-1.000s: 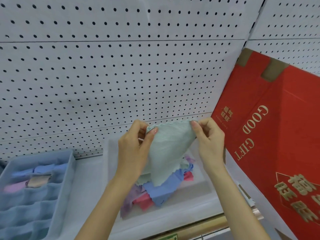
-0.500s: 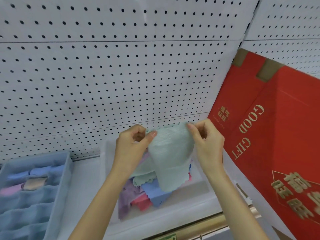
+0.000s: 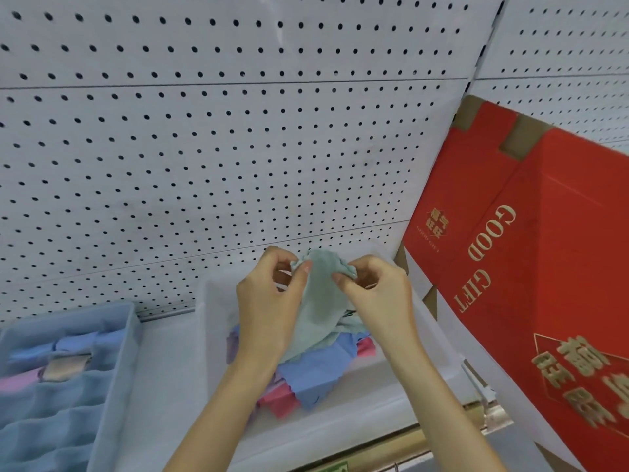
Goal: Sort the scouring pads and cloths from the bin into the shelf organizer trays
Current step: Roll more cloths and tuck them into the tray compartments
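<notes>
Both hands hold a pale green cloth (image 3: 318, 301) above the clear plastic bin (image 3: 218, 308). My left hand (image 3: 269, 301) pinches its top left edge between thumb and fingers. My right hand (image 3: 377, 294) pinches the top right edge, close to the left hand, so the cloth hangs bunched and folded. Under it in the bin lie a blue cloth (image 3: 316, 379), a pink cloth (image 3: 279, 401) and a purple one, partly hidden by my left wrist. The blue organizer tray (image 3: 115, 369) stands at the left, with folded blue, pink and tan cloths in its far compartments.
A white pegboard wall (image 3: 204, 165) rises behind the shelf. A large red gift box (image 3: 544, 267) leans at the right, close beside the bin. A strip of white shelf (image 3: 166, 369) shows between tray and bin. The shelf's front edge runs along the bottom.
My hands have come closer together and a little lower, folding the spread green cloth into a bunched shape. Its hanging end now rests on the pile in the bin.
</notes>
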The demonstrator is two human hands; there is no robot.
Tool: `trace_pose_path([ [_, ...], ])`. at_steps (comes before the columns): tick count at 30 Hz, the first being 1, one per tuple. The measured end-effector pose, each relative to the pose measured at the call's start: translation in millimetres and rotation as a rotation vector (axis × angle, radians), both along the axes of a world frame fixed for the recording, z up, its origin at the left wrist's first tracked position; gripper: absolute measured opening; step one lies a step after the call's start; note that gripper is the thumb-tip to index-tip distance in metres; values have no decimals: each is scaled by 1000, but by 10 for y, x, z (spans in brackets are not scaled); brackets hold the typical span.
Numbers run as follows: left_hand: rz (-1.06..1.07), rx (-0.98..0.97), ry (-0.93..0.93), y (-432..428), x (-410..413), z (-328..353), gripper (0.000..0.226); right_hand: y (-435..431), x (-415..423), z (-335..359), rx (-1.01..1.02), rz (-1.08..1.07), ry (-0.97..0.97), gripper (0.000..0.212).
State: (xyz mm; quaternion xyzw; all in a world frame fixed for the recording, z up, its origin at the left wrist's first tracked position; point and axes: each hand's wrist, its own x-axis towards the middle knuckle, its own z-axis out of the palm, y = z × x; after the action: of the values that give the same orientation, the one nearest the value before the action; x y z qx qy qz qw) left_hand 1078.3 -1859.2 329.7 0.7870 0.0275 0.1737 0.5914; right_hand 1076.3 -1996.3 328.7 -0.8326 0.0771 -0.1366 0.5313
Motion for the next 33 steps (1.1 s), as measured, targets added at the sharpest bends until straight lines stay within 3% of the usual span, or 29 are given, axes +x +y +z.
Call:
trace_pose_path([
  [4, 55, 184, -142, 15, -28, -9, 16, 63, -29, 35, -120, -84, -120, 27],
  [7, 73, 230, -249, 29, -22, 36, 11, 129, -69, 151, -83, -46, -173, 30],
  [13, -60, -156, -98, -21, -58, 196, 22, 259, -105, 382, 174, 96, -152, 9],
  [17, -151, -213, -78, 35, -82, 246, 28, 259, -117, 430, 233, 145, -181, 18],
  [27, -133, -226, -25, 103, -127, 287, 13, 436, -198, 310, -147, 231, -258, 30],
  [30, -96, -240, -4, 145, -115, 331, 11, 474, -234, 235, -190, 268, -294, 28],
  [33, -67, -285, 45, 199, -86, 401, 19, 483, -245, 164, -180, 251, -316, 43],
])
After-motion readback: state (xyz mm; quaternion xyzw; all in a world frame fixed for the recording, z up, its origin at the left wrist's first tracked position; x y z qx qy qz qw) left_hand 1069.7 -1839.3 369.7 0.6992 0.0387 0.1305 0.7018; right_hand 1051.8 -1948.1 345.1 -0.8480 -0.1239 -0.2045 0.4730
